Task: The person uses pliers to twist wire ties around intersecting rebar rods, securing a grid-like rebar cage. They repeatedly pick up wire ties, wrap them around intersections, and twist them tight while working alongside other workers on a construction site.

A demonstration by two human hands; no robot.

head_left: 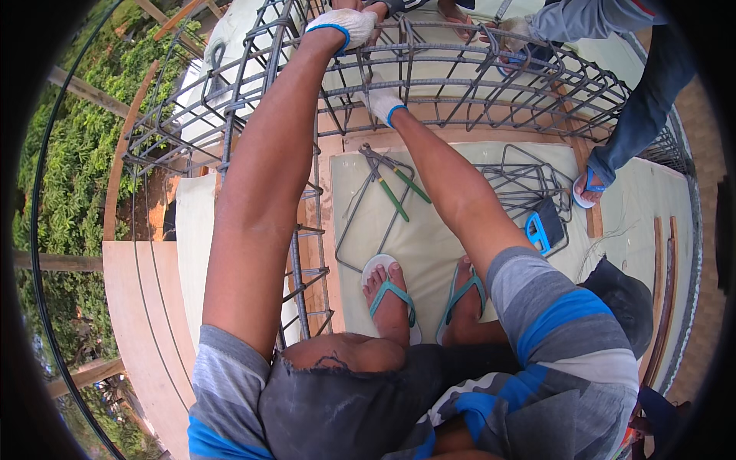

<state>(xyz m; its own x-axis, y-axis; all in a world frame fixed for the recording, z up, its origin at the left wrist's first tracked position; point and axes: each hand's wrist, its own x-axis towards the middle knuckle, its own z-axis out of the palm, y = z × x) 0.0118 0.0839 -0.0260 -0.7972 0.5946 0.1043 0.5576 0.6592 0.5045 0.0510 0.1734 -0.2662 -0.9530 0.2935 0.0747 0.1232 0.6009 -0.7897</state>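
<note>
A long rebar cage [452,69] of steel bars and stirrups lies across the far side. My left hand [345,29], in a white knit glove with a blue cuff, is closed at the cage's upper edge; its fingers are mostly hidden. Beside it is another person's bare hand [376,11]. My right hand [381,101], gloved alike, reaches to the near side of the cage, its fingers closed around a bar and partly hidden. Between my feet and the cage, pincers with green handles [393,198] lie spread on the pale sheet, next to a bent stirrup [341,238].
A co-worker's gloved hand [515,32] touches the cage at far right; a sandalled foot [590,188] stands near. Loose stirrups [521,184] and a blue-handled tool [539,231] lie right. Another narrow cage [297,268] runs along my left. Greenery [69,176] shows beyond the boards [142,299].
</note>
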